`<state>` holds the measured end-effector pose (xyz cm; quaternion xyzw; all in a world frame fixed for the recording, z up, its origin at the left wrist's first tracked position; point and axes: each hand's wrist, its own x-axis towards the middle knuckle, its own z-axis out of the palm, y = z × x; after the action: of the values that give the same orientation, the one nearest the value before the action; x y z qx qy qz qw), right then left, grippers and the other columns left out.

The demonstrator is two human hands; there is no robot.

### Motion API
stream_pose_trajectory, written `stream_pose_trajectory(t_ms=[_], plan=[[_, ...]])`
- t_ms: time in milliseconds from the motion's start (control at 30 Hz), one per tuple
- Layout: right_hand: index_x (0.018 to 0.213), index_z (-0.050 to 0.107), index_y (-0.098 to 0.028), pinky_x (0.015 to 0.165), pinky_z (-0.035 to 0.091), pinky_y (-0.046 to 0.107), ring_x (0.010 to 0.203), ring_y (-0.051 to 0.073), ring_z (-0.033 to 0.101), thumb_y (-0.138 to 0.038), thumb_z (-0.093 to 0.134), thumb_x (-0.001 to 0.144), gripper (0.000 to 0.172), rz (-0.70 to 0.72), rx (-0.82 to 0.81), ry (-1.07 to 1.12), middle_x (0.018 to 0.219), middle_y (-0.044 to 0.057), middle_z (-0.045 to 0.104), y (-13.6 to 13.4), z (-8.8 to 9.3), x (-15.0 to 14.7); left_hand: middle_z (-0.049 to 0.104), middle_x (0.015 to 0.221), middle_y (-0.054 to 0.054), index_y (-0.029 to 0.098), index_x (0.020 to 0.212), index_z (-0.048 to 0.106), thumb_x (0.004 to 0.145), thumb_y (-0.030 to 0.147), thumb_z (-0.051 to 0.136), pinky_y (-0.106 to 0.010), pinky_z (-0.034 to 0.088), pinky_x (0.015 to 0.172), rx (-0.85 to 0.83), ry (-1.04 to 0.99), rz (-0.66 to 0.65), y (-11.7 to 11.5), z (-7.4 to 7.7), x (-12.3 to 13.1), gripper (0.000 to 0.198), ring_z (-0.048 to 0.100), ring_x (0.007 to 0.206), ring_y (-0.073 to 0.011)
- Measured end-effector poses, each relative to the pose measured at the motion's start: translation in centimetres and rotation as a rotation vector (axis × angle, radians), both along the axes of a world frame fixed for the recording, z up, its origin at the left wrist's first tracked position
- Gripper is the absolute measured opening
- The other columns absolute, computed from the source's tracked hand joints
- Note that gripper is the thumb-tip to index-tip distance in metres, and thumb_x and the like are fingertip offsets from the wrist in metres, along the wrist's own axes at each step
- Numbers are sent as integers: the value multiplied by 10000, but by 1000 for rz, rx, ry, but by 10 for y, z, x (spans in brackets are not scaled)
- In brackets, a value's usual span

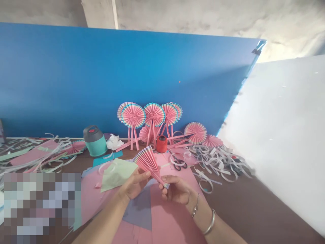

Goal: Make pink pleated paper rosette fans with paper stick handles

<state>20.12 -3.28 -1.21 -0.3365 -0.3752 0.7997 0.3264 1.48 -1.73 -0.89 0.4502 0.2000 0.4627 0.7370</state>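
**A:** ok so what's each hand up to here?

**B:** Both are on the same thing, a pleated pink paper fan (pixel 148 162). The left grip (pixel 135 183) is closed around the pleats on its side, thumb laid across the folds. The right grip (pixel 176 189) is a tight pinch on the narrow lower end, right by the little striped tip.

**A:** and where's the fan, flat on the counter (pixel 241 200)?

**B:** Nah, it's held up over the paper, tilted, wide striped edge toward the upper left. Under the hands there's pink paper (pixel 175 220) plus a greyish-purple sheet (pixel 142 208), and a pale green sheet (pixel 116 176) sits just left of the fan.

**A:** what else is close by?

**B:** Dark-handled scissors (pixel 180 165) past the right grip, partly behind a loop of paper strip. Behind the fan there's a red container (pixel 161 145). Further left, a teal container (pixel 95 144) with a dark lid, next to some crumpled white tissue (pixel 114 142).

**A:** those round things at the back?

**B:** Round paper fans (pixel 133 116) on pink sticks, several leaning upright against the blue board (pixel 152 67). A tangle of pale paper strips (pixel 218 162) is heaped off to the right.
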Motion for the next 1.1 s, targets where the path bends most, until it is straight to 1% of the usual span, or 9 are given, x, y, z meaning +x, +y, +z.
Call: stream_pose_trajectory(t_ms=[100,233,367,433,533,667,833,967,1100], plan=[[766,636,-131,648,458,241,599,112,602,-284,688,704,173,7,-37,57,702,26,643,-2,1,-4,730,901,-106,148,885,717,710,318,727,-360,464,844,-25,45,59,0,3,2,244,658,885,-252],[782,653,-127,734,454,284,731,155,610,-361,680,742,238,-137,191,-30,766,42,658,-5,4,-11,726,903,-91,154,913,693,719,316,719,-302,482,769,-61,70,153,2,5,3,254,664,793,-203],[900,661,-134,743,448,296,767,180,610,-375,699,706,312,-222,338,-170,805,43,676,-5,5,-16,721,877,-84,145,935,664,721,322,715,-281,490,694,-66,122,197,4,2,1,283,657,735,-187],[894,660,-135,704,447,291,749,190,609,-354,705,673,315,-259,367,-264,802,43,682,-4,5,-18,717,884,-90,139,956,650,731,324,704,-278,491,681,-71,126,197,5,0,1,296,656,740,-188],[822,659,-149,617,424,265,681,176,584,-307,687,643,240,-323,380,-398,753,23,672,-3,2,-21,714,884,-93,134,963,637,736,332,695,-272,494,652,-93,139,208,5,-1,3,307,656,721,-183],[791,660,-185,578,403,255,633,163,564,-305,644,671,170,-322,380,-395,717,4,658,-3,0,-20,715,860,-86,127,936,634,725,340,701,-260,497,645,-93,193,246,3,1,6,308,653,716,-176],[784,659,-205,612,428,272,679,187,584,-349,635,697,170,-294,415,-343,724,8,654,-4,1,-18,716,825,-76,134,919,626,706,357,709,-274,502,607,-93,201,259,2,5,7,320,644,648,-171],[711,638,-203,527,394,246,618,174,554,-332,615,690,133,-340,444,-453,621,-6,601,-4,0,-19,718,852,-94,125,952,622,689,358,720,-296,508,621,-79,196,273,2,7,7,364,660,692,-202],[714,623,-188,464,334,213,548,134,495,-290,575,694,115,-374,470,-555,573,-23,548,-2,-3,-18,716,867,-101,118,963,621,664,311,740,-331,520,684,-67,214,245,1,7,8,376,668,745,-225]])
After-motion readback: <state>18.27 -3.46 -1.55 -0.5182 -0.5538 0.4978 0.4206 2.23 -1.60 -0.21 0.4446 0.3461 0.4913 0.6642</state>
